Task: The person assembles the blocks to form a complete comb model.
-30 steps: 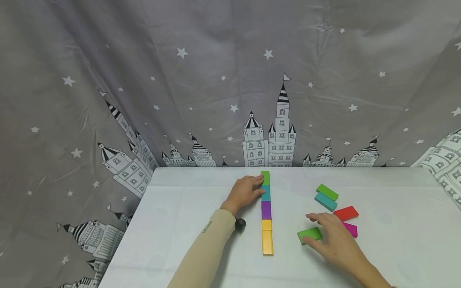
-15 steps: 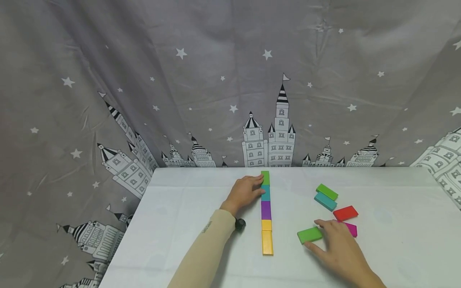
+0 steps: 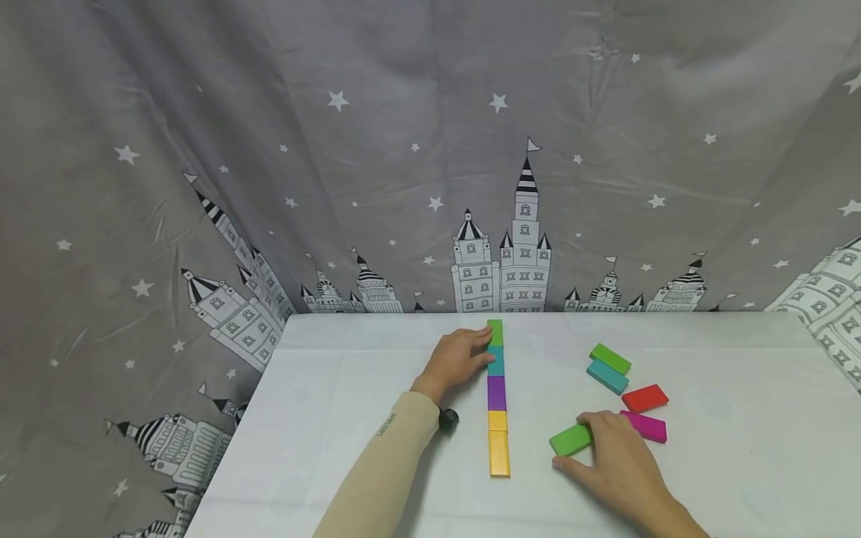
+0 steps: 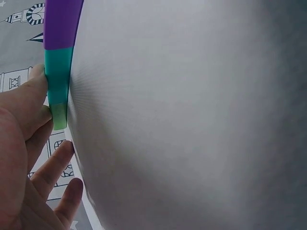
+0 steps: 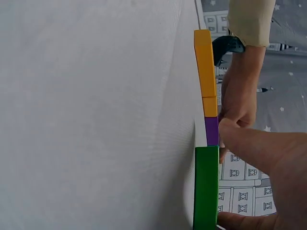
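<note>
My left hand (image 3: 456, 362) lies against the left side of a straight row of blocks. Its fingertips touch the light green block (image 3: 496, 333) at the far end and the teal block (image 3: 496, 360). Nearer me in the row come a purple block (image 3: 496, 393), a short yellow block (image 3: 498, 421) and a longer yellow block (image 3: 499, 453). To the right, my right hand (image 3: 619, 459) spreads thumb and index around a loose green block (image 3: 570, 440). The index finger (image 5: 240, 221) meets the block's side; the thumb (image 5: 240, 136) stands just off its end.
Beyond my right hand lie loose blocks: a green one (image 3: 610, 359), a teal one (image 3: 608, 376), a red one (image 3: 646, 398) and a magenta one (image 3: 646, 427). A white cloth (image 3: 323, 426) covers the table. A grey curtain (image 3: 377, 164) with castles hangs behind it.
My right hand has come in over the green block, which has shifted slightly left and turned. More of the magenta block shows. My left hand stays on the row.
</note>
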The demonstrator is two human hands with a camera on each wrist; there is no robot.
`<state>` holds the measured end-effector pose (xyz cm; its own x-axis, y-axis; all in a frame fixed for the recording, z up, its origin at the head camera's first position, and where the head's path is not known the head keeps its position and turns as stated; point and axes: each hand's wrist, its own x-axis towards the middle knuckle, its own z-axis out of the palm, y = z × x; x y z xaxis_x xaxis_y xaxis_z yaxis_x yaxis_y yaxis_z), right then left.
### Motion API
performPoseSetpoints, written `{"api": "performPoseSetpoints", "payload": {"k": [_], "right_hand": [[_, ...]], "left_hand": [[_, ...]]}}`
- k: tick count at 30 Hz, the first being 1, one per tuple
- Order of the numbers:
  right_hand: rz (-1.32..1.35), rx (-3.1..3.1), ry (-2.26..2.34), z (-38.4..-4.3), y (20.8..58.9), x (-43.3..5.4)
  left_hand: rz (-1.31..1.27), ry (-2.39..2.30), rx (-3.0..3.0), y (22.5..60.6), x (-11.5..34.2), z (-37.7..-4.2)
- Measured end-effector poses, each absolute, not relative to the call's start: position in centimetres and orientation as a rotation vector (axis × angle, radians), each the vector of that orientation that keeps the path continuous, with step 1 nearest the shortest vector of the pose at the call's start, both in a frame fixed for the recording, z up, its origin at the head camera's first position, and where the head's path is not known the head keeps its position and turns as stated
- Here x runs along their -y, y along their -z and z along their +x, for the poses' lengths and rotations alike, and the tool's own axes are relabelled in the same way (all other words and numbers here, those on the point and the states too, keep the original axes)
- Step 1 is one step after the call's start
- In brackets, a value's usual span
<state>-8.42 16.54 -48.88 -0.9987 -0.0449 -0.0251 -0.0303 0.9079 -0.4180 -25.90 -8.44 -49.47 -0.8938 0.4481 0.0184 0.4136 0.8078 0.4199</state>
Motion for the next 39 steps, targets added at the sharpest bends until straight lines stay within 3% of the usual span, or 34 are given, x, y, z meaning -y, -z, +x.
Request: {"api": "performPoseSetpoints", "payload": {"k": [15,28,39], "right_hand": [[-0.345,-2.984,0.816,-8.6,48.8,-17.1],[-0.114,-2.960,0.679,-8.3,49.0,-16.0],[-0.144,-2.995,0.678,-8.4,49.1,-15.8]], "left_hand": [[0.720,-0.642,-2.931,49.3,8.5,-25.7],[0.723,-0.642,-2.922,49.4,8.5,-25.6],[0.714,-0.642,-2.924,49.5,8.5,-25.7]]}}
